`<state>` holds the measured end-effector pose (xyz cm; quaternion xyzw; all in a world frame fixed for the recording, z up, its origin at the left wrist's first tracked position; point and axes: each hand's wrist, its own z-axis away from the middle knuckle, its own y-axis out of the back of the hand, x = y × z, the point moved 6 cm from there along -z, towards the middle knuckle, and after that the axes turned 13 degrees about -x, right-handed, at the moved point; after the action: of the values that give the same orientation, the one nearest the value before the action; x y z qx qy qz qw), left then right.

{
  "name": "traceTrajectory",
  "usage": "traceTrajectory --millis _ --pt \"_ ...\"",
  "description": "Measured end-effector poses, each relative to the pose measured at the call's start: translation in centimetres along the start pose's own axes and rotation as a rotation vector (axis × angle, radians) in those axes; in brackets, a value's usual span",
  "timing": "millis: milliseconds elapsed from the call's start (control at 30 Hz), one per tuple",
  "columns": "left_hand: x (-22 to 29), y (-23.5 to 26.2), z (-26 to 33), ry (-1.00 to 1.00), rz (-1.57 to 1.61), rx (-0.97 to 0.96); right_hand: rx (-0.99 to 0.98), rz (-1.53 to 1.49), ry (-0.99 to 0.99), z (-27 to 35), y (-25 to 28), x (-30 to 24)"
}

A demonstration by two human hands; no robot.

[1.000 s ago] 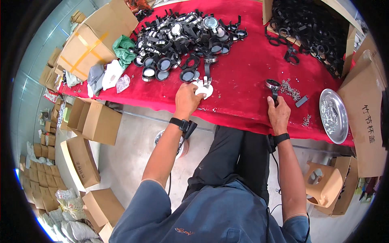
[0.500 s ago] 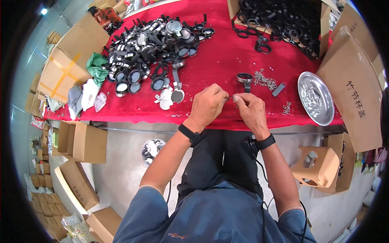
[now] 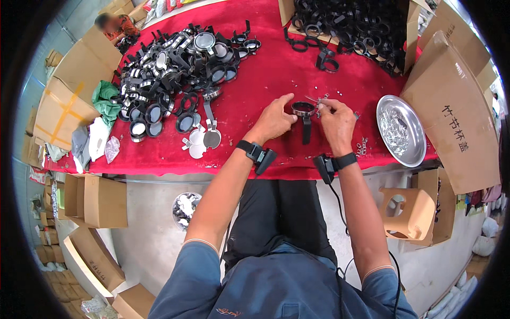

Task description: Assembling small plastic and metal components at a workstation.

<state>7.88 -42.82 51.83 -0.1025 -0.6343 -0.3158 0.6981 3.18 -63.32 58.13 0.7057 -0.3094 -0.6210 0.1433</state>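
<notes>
A black ring-shaped lid part [image 3: 303, 109] with a strap pointing toward me lies on the red cloth between my hands. My left hand [image 3: 272, 121] is beside its left edge, thumb and index finger apart, with nothing seen in it. On the ring's right, my right hand [image 3: 338, 123] has its fingertips pinched together. A thin, pin-like metal piece [image 3: 312, 99] sticks out from those fingertips. Small metal links [image 3: 326, 97] lie at the fingertips, mostly hidden by the right hand. A few more links [image 3: 362, 147] are scattered to the right of the right wrist.
Black and silver lids [image 3: 170, 74] form a big heap at left. A steel dish [image 3: 419, 155] of small clear-looking pieces stands at right. A cardboard box rim [image 3: 411, 37] surrounds black rings at the far right. Another person [image 3: 126, 26] sits at the far left.
My hands were together at the fingertips and have parted. The left hand has opened; the right has reached forward to the small links. The whole view has shifted slightly.
</notes>
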Motion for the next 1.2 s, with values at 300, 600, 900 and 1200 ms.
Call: traceTrajectory --millis 300,600,900,1200 --pt "-2.4 -1.6 -0.8 -0.214 0.272 0.293 0.048 0.215 0.172 1.4 -3.6 -2.3" --pt "-0.8 -2.8 1.6 -0.225 0.248 0.311 0.071 0.318 0.21 3.3 -3.0 -2.8" --pt "-0.7 -2.9 1.8 -0.223 0.095 0.345 0.027 0.36 0.197 4.1 -2.8 -3.5" --pt "-0.3 -1.8 2.3 -0.25 -0.059 0.281 -0.125 0.167 -0.027 0.9 -2.6 -0.9"
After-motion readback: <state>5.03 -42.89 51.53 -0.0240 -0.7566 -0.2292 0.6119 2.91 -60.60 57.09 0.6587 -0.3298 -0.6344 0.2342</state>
